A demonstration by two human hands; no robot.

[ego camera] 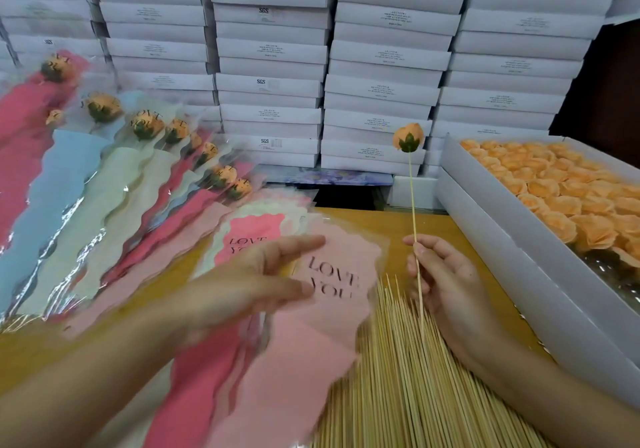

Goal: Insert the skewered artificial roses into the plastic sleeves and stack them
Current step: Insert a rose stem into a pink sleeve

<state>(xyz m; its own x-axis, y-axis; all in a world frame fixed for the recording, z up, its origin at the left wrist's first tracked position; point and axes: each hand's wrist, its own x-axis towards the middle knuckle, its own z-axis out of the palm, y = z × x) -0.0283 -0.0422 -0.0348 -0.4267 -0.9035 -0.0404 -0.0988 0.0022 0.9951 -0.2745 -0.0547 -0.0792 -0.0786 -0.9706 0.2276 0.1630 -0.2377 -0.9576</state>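
Right grip (446,284) pinches the skewer (414,205) low, rose (408,137) high above it. Left grip (256,274), fingers straight, lies over the pink sleeve (332,326) just beside (blurred). Held that low, the skewer could wobble and snag the sleeve's mouth.

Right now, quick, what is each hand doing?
Left hand: open, fingers straight, over the pink sleeve.
Right hand: pinching the skewered rose.

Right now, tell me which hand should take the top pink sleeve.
Left. The left hand is open, fingers straight, directly over the pink sleeve. The right hand is occupied: its grip pinches the skewered rose upright beside the sleeve, probably best kept for inserting.
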